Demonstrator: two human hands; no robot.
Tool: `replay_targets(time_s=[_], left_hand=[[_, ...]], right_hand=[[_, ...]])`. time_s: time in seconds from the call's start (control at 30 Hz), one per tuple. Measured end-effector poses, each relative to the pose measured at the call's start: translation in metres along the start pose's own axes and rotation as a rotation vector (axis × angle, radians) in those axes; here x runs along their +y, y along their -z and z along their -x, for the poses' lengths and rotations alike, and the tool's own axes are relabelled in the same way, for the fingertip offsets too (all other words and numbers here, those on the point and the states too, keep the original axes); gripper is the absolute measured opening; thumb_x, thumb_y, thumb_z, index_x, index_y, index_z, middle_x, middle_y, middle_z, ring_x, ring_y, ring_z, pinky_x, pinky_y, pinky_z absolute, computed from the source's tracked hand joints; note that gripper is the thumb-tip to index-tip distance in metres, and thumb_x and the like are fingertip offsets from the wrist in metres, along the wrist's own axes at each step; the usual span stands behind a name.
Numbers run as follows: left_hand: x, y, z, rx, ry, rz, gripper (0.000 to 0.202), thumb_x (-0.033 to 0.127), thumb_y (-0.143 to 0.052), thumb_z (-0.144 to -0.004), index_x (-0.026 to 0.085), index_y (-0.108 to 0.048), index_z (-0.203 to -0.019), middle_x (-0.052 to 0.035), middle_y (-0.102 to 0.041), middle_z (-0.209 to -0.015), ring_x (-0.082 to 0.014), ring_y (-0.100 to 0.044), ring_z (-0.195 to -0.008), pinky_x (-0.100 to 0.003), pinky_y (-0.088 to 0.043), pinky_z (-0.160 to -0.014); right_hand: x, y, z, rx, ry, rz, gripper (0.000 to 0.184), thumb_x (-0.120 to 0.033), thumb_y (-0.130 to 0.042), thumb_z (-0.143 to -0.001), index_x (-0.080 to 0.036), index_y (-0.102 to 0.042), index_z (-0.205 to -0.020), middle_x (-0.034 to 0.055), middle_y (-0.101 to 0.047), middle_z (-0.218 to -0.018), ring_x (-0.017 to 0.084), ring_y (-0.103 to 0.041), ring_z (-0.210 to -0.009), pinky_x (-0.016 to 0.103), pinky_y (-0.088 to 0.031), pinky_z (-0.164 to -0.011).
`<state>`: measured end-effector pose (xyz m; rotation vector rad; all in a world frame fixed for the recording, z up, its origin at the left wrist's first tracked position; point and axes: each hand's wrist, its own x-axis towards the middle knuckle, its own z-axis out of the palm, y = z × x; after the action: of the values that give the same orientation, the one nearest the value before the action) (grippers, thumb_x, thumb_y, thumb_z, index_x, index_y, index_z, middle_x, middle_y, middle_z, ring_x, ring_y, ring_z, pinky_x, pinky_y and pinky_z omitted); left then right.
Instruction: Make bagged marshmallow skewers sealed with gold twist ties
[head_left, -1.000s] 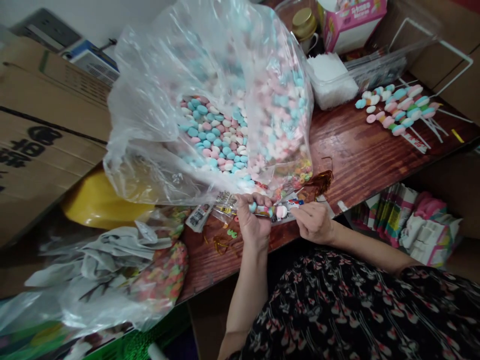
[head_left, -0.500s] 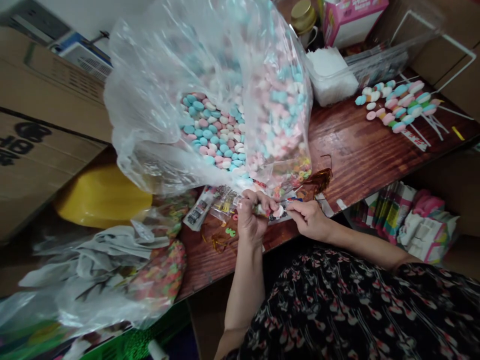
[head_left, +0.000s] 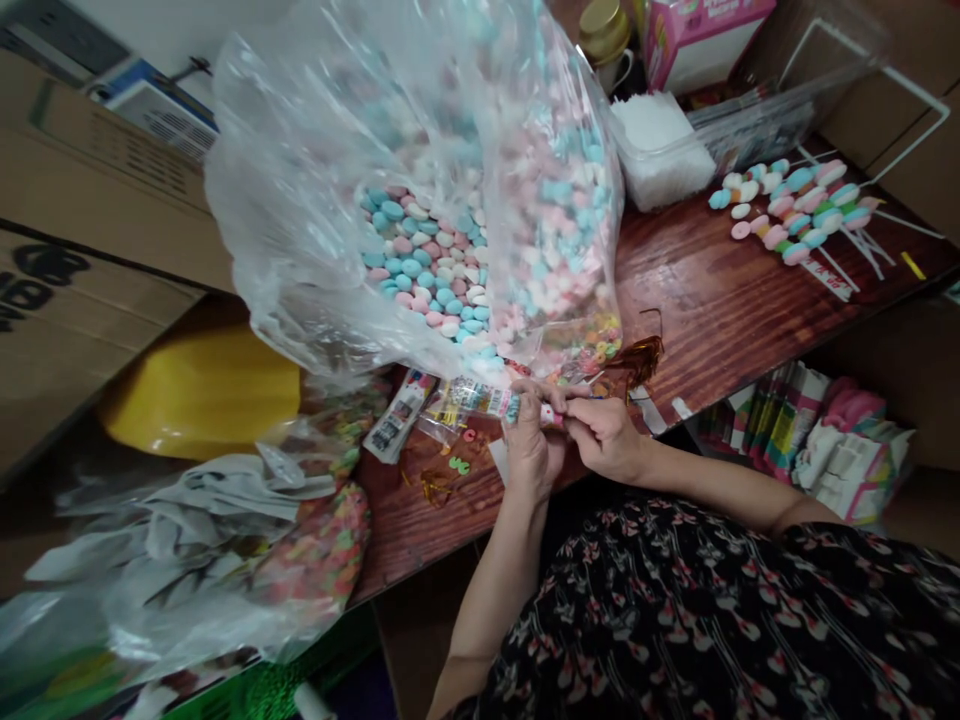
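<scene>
My left hand (head_left: 531, 445) and my right hand (head_left: 604, 437) meet at the near edge of the wooden table (head_left: 712, 300). Both are closed on a narrow clear packet of candies (head_left: 487, 400) that sticks out to the left of the left hand. Just behind them stands a large clear plastic bag (head_left: 420, 190) full of pink, blue and white candies. Flat printed packets (head_left: 397, 418) and a few loose ring candies (head_left: 459, 464) lie beside the left hand.
Several finished candy skewers (head_left: 795, 215) lie at the table's far right, near a white tub (head_left: 660, 150) and a pink box (head_left: 705, 35). Cardboard boxes (head_left: 90, 220) and a yellow object (head_left: 202, 385) stand left. Another bag of ring candies (head_left: 315, 550) sits lower left.
My left hand has shifted right, closer to the right hand, and more of the packet now sticks out to its left.
</scene>
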<state>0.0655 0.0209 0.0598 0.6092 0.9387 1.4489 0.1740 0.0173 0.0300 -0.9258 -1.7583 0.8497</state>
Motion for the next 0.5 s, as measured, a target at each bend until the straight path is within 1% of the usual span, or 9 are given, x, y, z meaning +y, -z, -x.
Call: replay_targets(time_s=[0.07,0.17,0.2,0.27,0.33,0.37,0.43,0.5], left_hand=[[0.001,-0.001,0.0,0.004,-0.009,0.019,0.04,0.052,-0.075,-0.075,0.021,-0.049,-0.072,0.005,-0.054,-0.062,-0.0192,-0.068,-0.08,-0.035,-0.052,-0.085],[0.006,0.001,-0.002,0.035,-0.051,0.032,0.039,0.049,-0.073,-0.078,0.02,-0.048,-0.07,0.0051,-0.053,-0.063,-0.0173,-0.066,-0.081,-0.037,-0.051,-0.09],[0.007,0.002,-0.002,0.047,-0.058,0.044,0.04,0.048,-0.074,-0.078,0.02,-0.047,-0.069,0.0055,-0.051,-0.061,-0.016,-0.064,-0.078,-0.037,-0.051,-0.091],[0.007,0.002,-0.003,0.046,-0.044,0.058,0.043,0.048,-0.075,-0.076,0.02,-0.045,-0.067,0.0068,-0.046,-0.057,-0.0133,-0.059,-0.071,-0.037,-0.052,-0.09],[0.003,0.001,-0.002,0.006,0.006,0.036,0.045,0.048,-0.078,-0.073,0.019,-0.044,-0.065,0.008,-0.039,-0.053,-0.0111,-0.052,-0.063,-0.035,-0.052,-0.086],[0.0,-0.001,-0.001,-0.017,0.034,0.019,0.046,0.046,-0.08,-0.072,0.019,-0.043,-0.064,0.0084,-0.036,-0.052,-0.0101,-0.049,-0.06,-0.034,-0.052,-0.084],[-0.005,-0.005,0.001,-0.05,0.068,-0.007,0.049,0.047,-0.079,-0.072,0.019,-0.04,-0.06,0.0088,-0.03,-0.051,-0.009,-0.043,-0.056,-0.031,-0.052,-0.081],[-0.01,-0.008,0.004,-0.056,0.051,-0.036,0.052,0.051,-0.075,-0.075,0.02,-0.037,-0.057,0.0078,-0.028,-0.052,-0.0097,-0.042,-0.057,-0.029,-0.051,-0.078]], right_hand=[[0.002,0.001,-0.002,-0.007,0.043,0.024,0.026,-0.016,-0.042,-0.093,-0.017,-0.059,-0.072,0.0018,-0.059,-0.065,0.012,-0.052,-0.06,0.024,-0.04,-0.061],[0.004,0.007,0.001,-0.117,0.007,-0.015,0.021,-0.02,-0.047,-0.094,-0.017,-0.064,-0.083,0.0044,-0.064,-0.08,0.013,-0.056,-0.071,0.024,-0.043,-0.067],[0.005,0.01,0.003,-0.161,-0.023,-0.04,0.019,-0.021,-0.048,-0.094,-0.017,-0.064,-0.085,0.0036,-0.064,-0.079,0.012,-0.056,-0.071,0.023,-0.042,-0.067],[0.004,0.014,0.007,-0.214,-0.086,-0.094,0.019,-0.019,-0.05,-0.092,-0.017,-0.062,-0.078,-0.0005,-0.058,-0.068,0.01,-0.051,-0.062,0.021,-0.039,-0.061],[0.003,0.015,0.011,-0.199,-0.127,-0.15,0.025,-0.018,-0.05,-0.091,-0.017,-0.056,-0.067,-0.0039,-0.049,-0.057,0.008,-0.044,-0.054,0.02,-0.036,-0.056],[0.002,0.015,0.013,-0.174,-0.134,-0.174,0.027,-0.018,-0.05,-0.091,-0.017,-0.054,-0.065,-0.0043,-0.048,-0.056,0.008,-0.043,-0.053,0.02,-0.035,-0.056],[-0.001,0.011,0.014,-0.129,-0.122,-0.204,0.028,-0.019,-0.05,-0.092,-0.018,-0.053,-0.064,-0.004,-0.048,-0.057,0.008,-0.043,-0.055,0.021,-0.035,-0.056],[-0.003,0.007,0.013,-0.103,-0.117,-0.214,0.028,-0.019,-0.049,-0.092,-0.018,-0.052,-0.064,-0.0041,-0.048,-0.057,0.008,-0.043,-0.055,0.021,-0.036,-0.057]])
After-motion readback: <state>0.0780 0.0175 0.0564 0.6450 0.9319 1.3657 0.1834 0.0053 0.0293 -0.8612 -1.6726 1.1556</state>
